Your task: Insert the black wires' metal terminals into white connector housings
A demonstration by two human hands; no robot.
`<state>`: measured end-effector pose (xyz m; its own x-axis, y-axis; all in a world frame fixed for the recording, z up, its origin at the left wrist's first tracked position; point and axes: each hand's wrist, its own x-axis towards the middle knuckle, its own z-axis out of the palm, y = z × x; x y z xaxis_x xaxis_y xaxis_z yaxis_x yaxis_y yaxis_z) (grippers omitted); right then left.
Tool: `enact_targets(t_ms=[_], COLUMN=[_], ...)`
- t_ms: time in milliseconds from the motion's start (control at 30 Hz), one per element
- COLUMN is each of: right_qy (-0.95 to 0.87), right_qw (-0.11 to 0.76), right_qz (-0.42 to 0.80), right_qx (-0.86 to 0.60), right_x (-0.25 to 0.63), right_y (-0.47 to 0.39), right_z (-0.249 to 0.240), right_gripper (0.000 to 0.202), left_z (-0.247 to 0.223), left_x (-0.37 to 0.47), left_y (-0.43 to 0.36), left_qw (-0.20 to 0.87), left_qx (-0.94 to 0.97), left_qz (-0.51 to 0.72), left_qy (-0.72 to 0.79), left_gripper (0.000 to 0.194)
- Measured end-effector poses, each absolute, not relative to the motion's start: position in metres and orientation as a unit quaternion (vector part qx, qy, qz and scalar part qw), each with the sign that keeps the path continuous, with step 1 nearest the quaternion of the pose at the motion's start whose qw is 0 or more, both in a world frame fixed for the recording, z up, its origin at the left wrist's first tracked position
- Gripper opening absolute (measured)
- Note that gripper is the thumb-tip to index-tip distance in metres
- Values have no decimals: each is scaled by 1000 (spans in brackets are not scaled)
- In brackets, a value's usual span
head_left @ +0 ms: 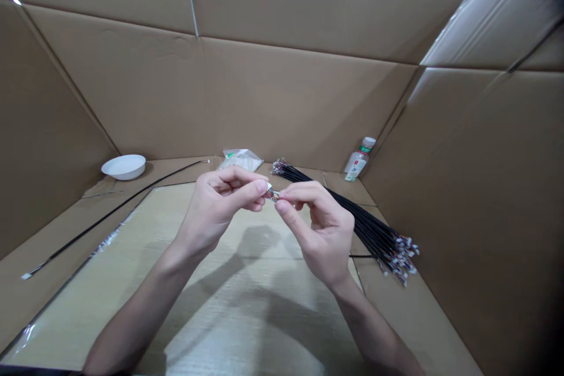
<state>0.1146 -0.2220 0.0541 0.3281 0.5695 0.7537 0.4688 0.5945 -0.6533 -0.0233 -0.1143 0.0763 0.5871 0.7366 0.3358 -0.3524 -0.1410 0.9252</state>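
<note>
Above the board [165,220], my left hand [219,202] is pinching a white connector [268,187], my right hand [324,229] coloured wires [274,195]; I'm judging light pressure best.

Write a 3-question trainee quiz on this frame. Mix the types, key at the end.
1. Multiple choice: Which thing leans in the far right corner of the cardboard enclosure?
A) white bowl
B) bottle
C) plastic bag

2. True or false: The single black cable on the left lies apart from the cable bundle on the right.

3. Fill in: The fingertips of the left hand and right hand pinch at a short run of thin multicoloured ____.

Key:
1. B
2. True
3. wires
</note>
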Motion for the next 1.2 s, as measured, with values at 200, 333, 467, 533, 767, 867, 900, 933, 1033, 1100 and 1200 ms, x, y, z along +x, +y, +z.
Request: enact_targets(t_ms=[200, 333, 467, 533, 767, 867, 900, 933, 1033, 1100, 1200], right_qy=[-580, -615, -661, -678, -704, -704, -706, -708, -711, -705, -682], right_qw=[661, 606, 543, 523, 477, 468, 467, 465, 463, 472, 500], right_qz=[104, 68, 1, -24, -51, -59, -59, -57, -39, -22, 37], right_qx=[-465, -501, -518, -516, -523, -531, -529, -528, -527, -529, -532], right_x=[125, 131, 130, 128, 128, 128, 127, 127, 127, 128, 133], right_y=[-228, -235, -239, -240, -242, -241, -241, -241, -241, -242, -239], right_z=[60, 68, 73, 74, 74, 73, 72, 72, 73, 75, 75], right_gripper=[13, 17, 19, 18, 16, 15, 16, 16, 17, 17, 18], left_z=[74, 72, 73, 74, 78, 77, 77, 76, 76, 76, 76], left_x=[-26, -26, -24, -23, -22, -22, -22, -22, -22, -22, -22], left_y=[-112, -109, -110, -111, -113, -113, -113, -113, -113, -113, -113], left_qw=[609, 616, 608, 605, 580, 572, 571, 571, 582, 599, 615], left_qx=[677, 693, 717, 724, 748, 754, 756, 758, 754, 745, 735], left_qz=[389, 353, 314, 301, 277, 275, 272, 269, 261, 256, 263], left_qy=[138, 124, 136, 142, 166, 167, 167, 167, 159, 144, 109], left_gripper=[9, 10, 12, 12, 10, 10, 10, 11, 12, 10, 5])
